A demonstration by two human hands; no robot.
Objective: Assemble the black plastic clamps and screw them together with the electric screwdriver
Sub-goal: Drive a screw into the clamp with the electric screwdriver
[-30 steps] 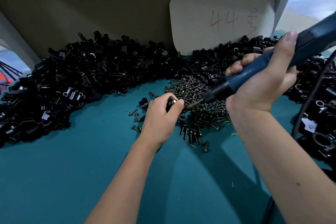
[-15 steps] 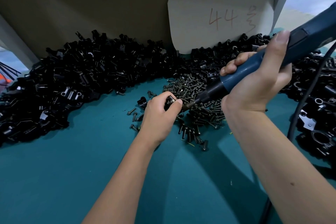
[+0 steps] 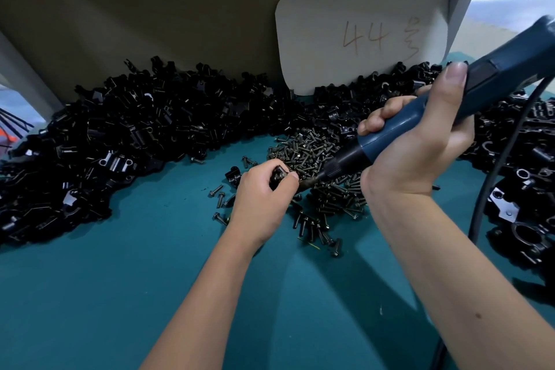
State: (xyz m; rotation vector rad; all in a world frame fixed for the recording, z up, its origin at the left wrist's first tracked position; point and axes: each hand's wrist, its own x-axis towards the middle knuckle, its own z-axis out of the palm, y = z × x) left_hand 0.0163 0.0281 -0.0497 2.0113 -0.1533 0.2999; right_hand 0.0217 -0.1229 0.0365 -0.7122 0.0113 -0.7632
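Nearest us the teal table (image 3: 120,294) lies bare between our forearms and out to the left. Farther in, our left hand (image 3: 264,192) curls its fingers round a small black clamp (image 3: 279,175), just beside the screw pile (image 3: 315,159). Our right hand (image 3: 420,141) wraps the blue electric screwdriver (image 3: 450,96), thumb laid along the body, the tool slanting down leftward so its tip meets the clamp; its black cord (image 3: 492,177) hangs at the right. Heaps of black clamp parts (image 3: 120,135) ring the far side and the right edge. A pale card (image 3: 360,30) leaning on the back wall (image 3: 150,9) reads "44" with another character.
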